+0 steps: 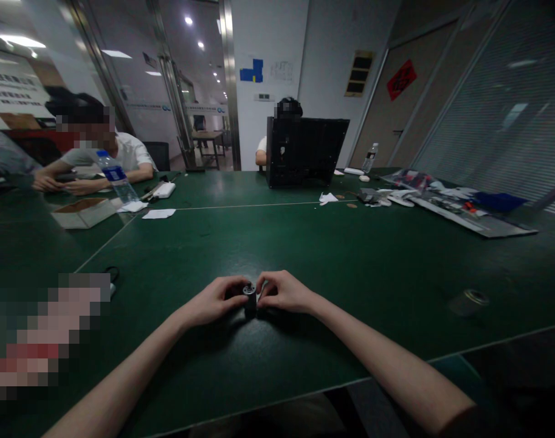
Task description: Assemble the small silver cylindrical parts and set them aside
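Opening on the far left, a seated co-worker in a white T-shirt (122,152) rests both forearms on the green work mat (277,243), hands (53,181) close together at the table edge, with a heavy pixelated blur (44,334) covering something in the near corner and a short black cable (113,275) poking out beside it. Just beyond, a clear plastic water bottle with a blue label (117,176) lies tilted near a flat white-and-brown cardboard box (83,213), and loose white paper sheets (158,213) sit close by. Now to the centre, where the action is: the left hand (211,301) and right hand (284,292) come in from either side, curled and pressed toward each other, pinching a small dark metal cylinder (249,298) between the fingertips. That cylinder stands upright on the green mat, right between the hands, touching the fingers of both, with a thin bright sliver showing at the right fingers, too small to tell what it is. Farther back, a black open-frame computer case (307,152) stands at the far side of the table, with a second seated person (286,121) behind it. Moving right, a jumble of white scraps and printed packaging (468,210) with a blue packet (498,202) spreads along the far edge, while a short metal cylinder (469,301) lies on its side on the mat, well apart from the hands.
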`<state>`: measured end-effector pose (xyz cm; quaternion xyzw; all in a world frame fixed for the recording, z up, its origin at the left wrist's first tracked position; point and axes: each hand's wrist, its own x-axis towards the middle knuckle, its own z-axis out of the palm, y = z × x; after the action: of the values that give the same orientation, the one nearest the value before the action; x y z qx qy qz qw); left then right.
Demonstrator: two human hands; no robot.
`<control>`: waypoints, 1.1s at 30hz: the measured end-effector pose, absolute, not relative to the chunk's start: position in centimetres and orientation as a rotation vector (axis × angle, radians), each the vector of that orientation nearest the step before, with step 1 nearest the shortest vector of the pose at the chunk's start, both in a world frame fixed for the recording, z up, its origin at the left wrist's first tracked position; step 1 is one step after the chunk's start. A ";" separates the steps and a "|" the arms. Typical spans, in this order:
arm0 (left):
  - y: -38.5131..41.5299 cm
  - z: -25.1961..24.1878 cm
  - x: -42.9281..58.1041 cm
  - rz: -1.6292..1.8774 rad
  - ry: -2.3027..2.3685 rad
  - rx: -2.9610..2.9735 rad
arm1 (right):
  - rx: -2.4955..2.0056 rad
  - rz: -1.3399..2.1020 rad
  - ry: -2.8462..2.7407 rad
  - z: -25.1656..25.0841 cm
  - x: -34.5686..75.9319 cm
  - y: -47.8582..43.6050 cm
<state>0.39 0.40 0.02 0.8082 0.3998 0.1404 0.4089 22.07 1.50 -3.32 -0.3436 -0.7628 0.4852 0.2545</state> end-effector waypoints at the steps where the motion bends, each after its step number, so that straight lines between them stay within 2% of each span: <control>1: 0.4 0.0 0.4 0.359 1.009 2.039 | -0.932 1.332 -2.061 -3.3 22.1 1.5; 11: 0.2 -0.4 0.7 0.375 1.003 2.084 | -0.973 1.436 -2.021 -2.7 22.2 1.4; 16: 0.0 -0.5 0.9 0.404 0.938 2.069 | -0.958 1.593 -1.950 -3.1 22.1 1.5; 33: 0.1 0.0 0.8 0.357 0.996 2.067 | -0.882 1.200 -2.338 -3.2 23.2 2.2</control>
<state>0.84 0.09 -0.03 0.8164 0.3935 0.1409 0.3984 23.22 2.20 -3.15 -0.3129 -0.8291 0.4256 0.1834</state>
